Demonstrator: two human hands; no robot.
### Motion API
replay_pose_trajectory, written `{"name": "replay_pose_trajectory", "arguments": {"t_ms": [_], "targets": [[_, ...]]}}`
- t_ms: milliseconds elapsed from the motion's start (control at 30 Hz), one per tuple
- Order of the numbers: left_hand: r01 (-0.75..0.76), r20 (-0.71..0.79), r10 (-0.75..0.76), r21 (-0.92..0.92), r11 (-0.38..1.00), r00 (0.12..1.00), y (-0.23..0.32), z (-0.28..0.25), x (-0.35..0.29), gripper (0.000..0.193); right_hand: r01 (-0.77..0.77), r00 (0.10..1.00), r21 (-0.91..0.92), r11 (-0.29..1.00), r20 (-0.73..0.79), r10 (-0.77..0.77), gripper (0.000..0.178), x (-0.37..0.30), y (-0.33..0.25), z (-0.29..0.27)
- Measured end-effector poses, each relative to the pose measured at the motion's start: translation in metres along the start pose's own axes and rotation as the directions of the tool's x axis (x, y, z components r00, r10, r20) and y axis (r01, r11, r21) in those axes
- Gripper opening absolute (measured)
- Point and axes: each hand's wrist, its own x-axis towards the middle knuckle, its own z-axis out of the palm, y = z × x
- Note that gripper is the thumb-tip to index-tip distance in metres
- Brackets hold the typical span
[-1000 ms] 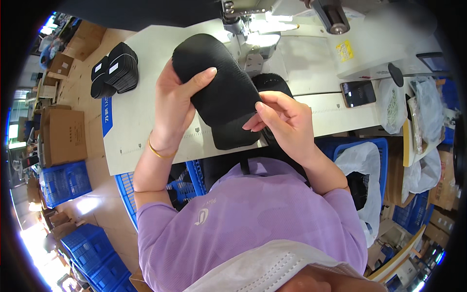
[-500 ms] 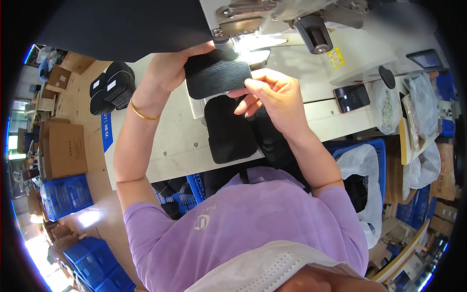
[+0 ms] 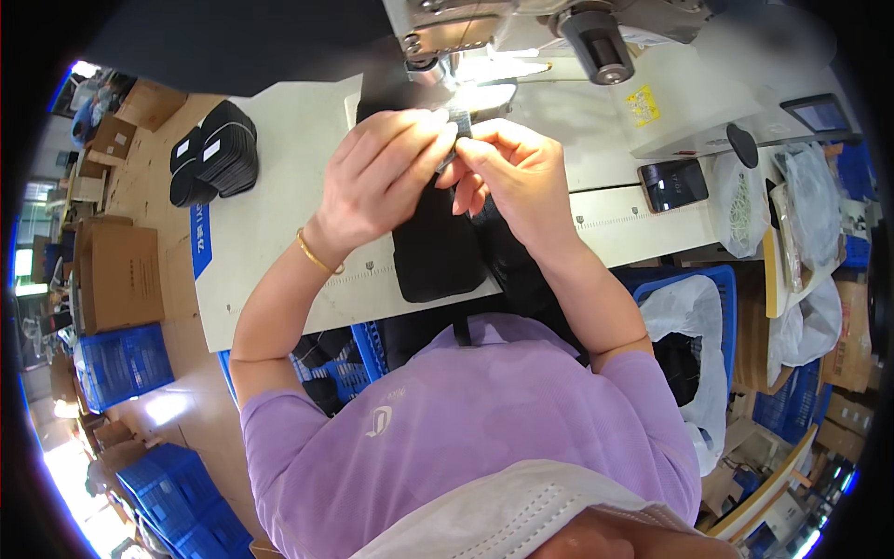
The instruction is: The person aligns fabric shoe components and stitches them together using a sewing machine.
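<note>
The black pad (image 3: 440, 261) at six o'clock from the hands (image 3: 377, 177) looks like matt cloth; the dark piece (image 3: 464, 123) they pinch catches some sheen. The desk (image 3: 289, 196) is smooth, faintly glossy. At twelve o'clock the machine (image 3: 466, 39) shows shiny metal. Stacked pads (image 3: 237, 168) at ten are dull cloth with papery labels (image 3: 212, 149). The phone (image 3: 673, 194) at two is glossy; near three hangs a crinkled, see-through plastic bag (image 3: 740, 219). A matt cardboard box (image 3: 126, 277) stands at nine, plastic crates (image 3: 172, 489) at eight. The bracelet (image 3: 315, 252) is polished metal.
</note>
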Motion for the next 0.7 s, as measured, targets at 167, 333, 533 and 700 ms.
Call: {"name": "replay_pose_trajectory", "arguments": {"t_ms": [167,333,533,700], "targets": [[-0.039,-0.028,0.039,-0.015,0.999,0.999,-0.009,0.003,-0.002,0.034,0.016,1.0,-0.04,0.999,-0.004,-0.016,0.014,0.003,0.001,0.002],[-0.022,-0.038,0.022,-0.006,1.0,0.999,-0.012,0.007,0.001,0.034,0.053,0.999,-0.021,0.998,0.007,-0.053,0.016,0.01,0.003,-0.001],[-0.021,-0.05,0.023,0.031,0.999,0.999,-0.017,0.011,0.004,0.033,0.043,0.999,-0.017,0.999,-0.011,-0.043,0.018,0.009,0.003,0.001],[0.011,-0.053,-0.008,0.062,0.998,0.999,-0.019,0.015,0.005,0.031,0.013,1.0,-0.043,0.999,-0.006,-0.013,0.018,0.004,0.002,0.001]]}}
